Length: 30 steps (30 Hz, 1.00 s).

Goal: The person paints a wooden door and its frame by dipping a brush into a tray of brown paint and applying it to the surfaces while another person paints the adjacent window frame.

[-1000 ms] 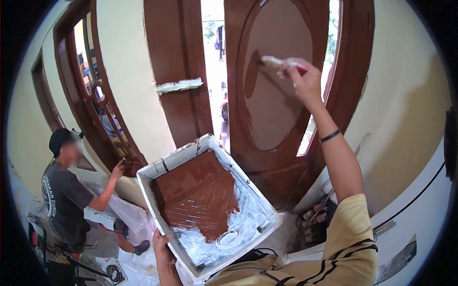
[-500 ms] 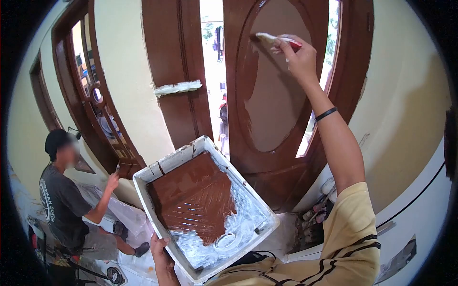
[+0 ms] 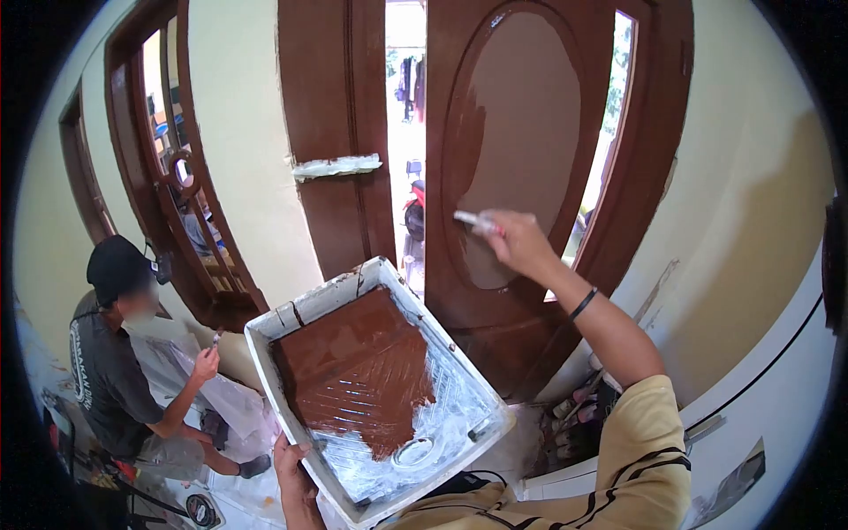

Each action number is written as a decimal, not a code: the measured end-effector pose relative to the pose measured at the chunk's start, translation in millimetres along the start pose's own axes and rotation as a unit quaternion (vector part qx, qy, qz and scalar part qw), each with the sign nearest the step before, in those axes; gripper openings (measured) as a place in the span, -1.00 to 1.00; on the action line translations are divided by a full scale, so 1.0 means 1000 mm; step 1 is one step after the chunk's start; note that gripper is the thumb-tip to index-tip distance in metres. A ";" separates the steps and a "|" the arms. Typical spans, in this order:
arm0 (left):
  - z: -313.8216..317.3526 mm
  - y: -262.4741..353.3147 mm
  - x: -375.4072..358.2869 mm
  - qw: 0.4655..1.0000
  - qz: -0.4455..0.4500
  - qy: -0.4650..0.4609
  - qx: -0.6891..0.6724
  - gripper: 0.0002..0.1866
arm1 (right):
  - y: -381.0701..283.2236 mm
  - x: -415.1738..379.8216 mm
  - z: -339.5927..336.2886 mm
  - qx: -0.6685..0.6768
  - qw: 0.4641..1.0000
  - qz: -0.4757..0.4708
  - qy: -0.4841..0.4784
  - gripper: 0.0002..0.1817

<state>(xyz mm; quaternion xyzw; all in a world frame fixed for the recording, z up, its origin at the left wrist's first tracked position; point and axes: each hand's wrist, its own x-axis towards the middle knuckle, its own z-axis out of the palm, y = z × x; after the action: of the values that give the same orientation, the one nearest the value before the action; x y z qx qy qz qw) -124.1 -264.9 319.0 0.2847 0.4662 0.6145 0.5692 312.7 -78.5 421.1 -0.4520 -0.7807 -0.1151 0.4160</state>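
Note:
My right hand point(image 3: 519, 240) is closed around a paintbrush point(image 3: 470, 219), held in front of the brown door point(image 3: 530, 331). The brush points left, over the lower left rim of the door's oval panel point(image 3: 526, 132). Most of that panel is a dull grey-brown, with fresher dark brown along its left edge. My left hand point(image 3: 294, 468) grips the left side of a white paint tray point(image 3: 495, 424), thumb on the rim. Brown paint point(image 3: 353, 362) covers the tray's upper left part; its ribbed lower right is smeared white.
A person point(image 3: 115, 353) in a black cap works at left, a brush in hand near another brown frame point(image 3: 221, 309). White-smeared strip point(image 3: 336, 166) crosses the narrow door leaf. Plastic sheeting point(image 3: 177, 353) hangs behind the person. Bottles point(image 3: 574, 415) stand on the floor by the right wall.
My right hand has moved down with the paintbrush, from the panel's upper left to its lower left. The person at left has lowered their brush hand. The tray stays nearly in place.

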 end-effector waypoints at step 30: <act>-0.001 -0.001 0.004 1.000 0.007 -0.023 0.010 -0.48 | 0.036 0.172 -0.110 -0.007 0.980 0.046 0.194 -0.75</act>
<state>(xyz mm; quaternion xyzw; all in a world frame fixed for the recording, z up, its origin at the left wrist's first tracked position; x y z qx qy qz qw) -125.4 -261.7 317.1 0.3075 0.4568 0.6075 0.5725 359.1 -14.5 612.5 -0.4592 -0.6627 -0.1870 0.5612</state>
